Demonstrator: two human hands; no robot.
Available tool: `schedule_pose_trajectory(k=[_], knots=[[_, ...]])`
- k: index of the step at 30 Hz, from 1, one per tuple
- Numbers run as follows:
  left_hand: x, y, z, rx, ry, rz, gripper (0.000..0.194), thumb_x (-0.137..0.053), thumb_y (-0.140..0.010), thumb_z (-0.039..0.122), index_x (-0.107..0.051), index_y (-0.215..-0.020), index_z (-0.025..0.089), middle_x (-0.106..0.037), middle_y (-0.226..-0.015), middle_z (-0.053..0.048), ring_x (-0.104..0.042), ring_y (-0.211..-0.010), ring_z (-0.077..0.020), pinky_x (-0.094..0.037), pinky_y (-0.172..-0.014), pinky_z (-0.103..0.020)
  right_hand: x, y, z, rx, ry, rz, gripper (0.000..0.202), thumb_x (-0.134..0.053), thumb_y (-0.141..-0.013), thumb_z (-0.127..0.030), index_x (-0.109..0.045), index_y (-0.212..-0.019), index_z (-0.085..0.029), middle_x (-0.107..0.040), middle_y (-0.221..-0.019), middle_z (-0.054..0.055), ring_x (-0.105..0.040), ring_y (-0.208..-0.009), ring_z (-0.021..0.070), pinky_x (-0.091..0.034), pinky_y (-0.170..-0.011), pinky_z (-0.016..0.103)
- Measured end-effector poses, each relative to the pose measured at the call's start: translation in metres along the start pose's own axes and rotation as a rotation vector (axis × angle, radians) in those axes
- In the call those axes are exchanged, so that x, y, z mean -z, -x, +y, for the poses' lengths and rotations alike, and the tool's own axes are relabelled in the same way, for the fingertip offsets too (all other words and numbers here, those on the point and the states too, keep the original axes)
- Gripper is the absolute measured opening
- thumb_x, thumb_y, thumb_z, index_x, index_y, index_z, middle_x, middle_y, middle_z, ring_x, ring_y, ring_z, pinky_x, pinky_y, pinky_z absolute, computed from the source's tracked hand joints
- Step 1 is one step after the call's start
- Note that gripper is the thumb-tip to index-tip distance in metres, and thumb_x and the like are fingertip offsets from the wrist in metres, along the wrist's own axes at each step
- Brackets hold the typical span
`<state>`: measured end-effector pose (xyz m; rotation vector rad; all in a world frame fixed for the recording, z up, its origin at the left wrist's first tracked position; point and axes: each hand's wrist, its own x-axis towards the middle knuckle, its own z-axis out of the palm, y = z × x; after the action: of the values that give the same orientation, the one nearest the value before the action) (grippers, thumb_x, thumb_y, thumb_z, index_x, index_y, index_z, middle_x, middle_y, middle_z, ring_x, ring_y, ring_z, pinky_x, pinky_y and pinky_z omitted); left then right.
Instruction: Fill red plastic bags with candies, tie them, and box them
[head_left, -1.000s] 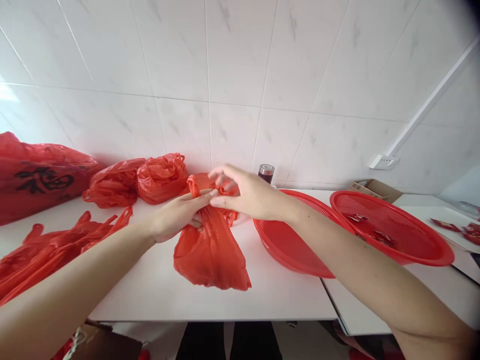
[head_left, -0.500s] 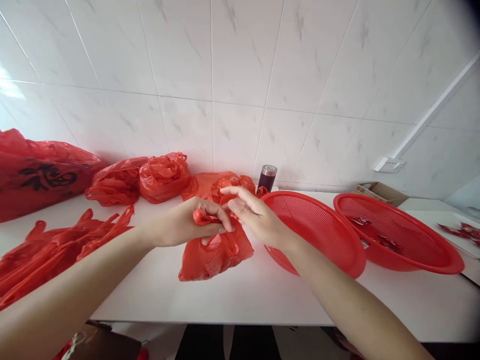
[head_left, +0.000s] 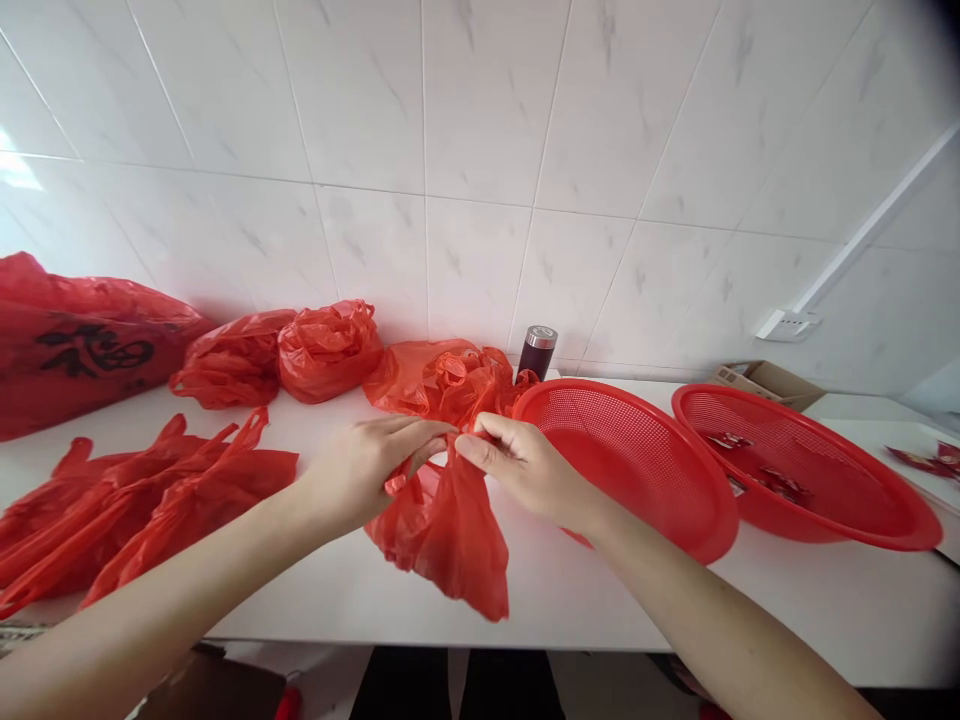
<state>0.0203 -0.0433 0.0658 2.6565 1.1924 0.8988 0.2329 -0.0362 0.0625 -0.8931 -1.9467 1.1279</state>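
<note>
A red plastic bag [head_left: 457,535] hangs between my hands over the front part of the white table, its top gathered and its filled body drooping. My left hand [head_left: 375,465] is closed on the left side of the bag's top, with a bit of red plastic poking out by the fingers. My right hand [head_left: 525,462] pinches the gathered top from the right, its fingertips close to those of my left hand. What is inside the bag cannot be made out.
Flat red bags [head_left: 142,500] lie at the left. Along the wall stand a large red bag [head_left: 97,350], bunched red bags [head_left: 330,350] and a dark cup [head_left: 537,355]. Two red baskets [head_left: 637,460], one holding small packets [head_left: 784,485], and a cardboard box [head_left: 772,382] are at the right.
My right hand has gone from raised and open to pinching the bag's top. The bag has been lifted and now hangs stretched downward.
</note>
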Motion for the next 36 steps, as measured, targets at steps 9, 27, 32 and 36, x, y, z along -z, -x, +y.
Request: schedule_pose_trajectory(k=[9,27,32,36], knots=[[0.004,0.079,-0.030,0.228,0.142,-0.009,0.026,-0.045,-0.093,0.027,-0.061,-0.072,0.023,-0.064,-0.075,-0.002,-0.059,-0.068,-0.0160,-0.044,-0.064,-0.025,0.062,0.027,0.048,-0.135,0.149,0.267,0.040,-0.050,-0.090,-0.053,-0.044,-0.068,-0.020,-0.068,-0.078,0.004,-0.066,-0.078,0.0186,-0.052,-0.070,0.032],[-0.101,0.039,-0.022,0.460,0.100,-0.011,0.035,-0.021,-0.099,0.042,-0.046,-0.084,0.023,-0.060,-0.077,-0.001,-0.056,-0.065,-0.0168,-0.040,-0.062,-0.029,-0.068,0.037,0.101,-0.191,0.010,0.216,0.028,-0.058,-0.079,-0.028,-0.029,-0.079,-0.025,-0.047,-0.075,-0.005,-0.048,-0.068,0.0146,-0.041,-0.065,0.026],[-0.124,0.046,-0.038,0.503,0.049,-0.084,0.033,-0.019,-0.098,0.042,-0.042,-0.084,0.024,-0.053,-0.057,0.003,-0.054,-0.052,-0.0174,-0.035,-0.055,-0.027,-0.072,0.044,0.112,-0.190,0.016,0.225,0.031,-0.056,-0.082,-0.028,-0.026,-0.076,-0.024,-0.046,-0.068,-0.007,-0.042,-0.063,0.0125,-0.039,-0.064,0.024],[-0.122,0.048,-0.056,0.492,-0.026,-0.121,0.032,-0.022,-0.097,0.042,-0.045,-0.084,0.024,-0.053,-0.057,0.002,-0.055,-0.055,-0.0181,-0.034,-0.058,-0.027,-0.058,0.052,0.129,-0.192,0.082,0.271,0.031,-0.056,-0.083,-0.032,-0.027,-0.075,-0.024,-0.044,-0.070,-0.006,-0.041,-0.064,0.0123,-0.038,-0.064,0.024]])
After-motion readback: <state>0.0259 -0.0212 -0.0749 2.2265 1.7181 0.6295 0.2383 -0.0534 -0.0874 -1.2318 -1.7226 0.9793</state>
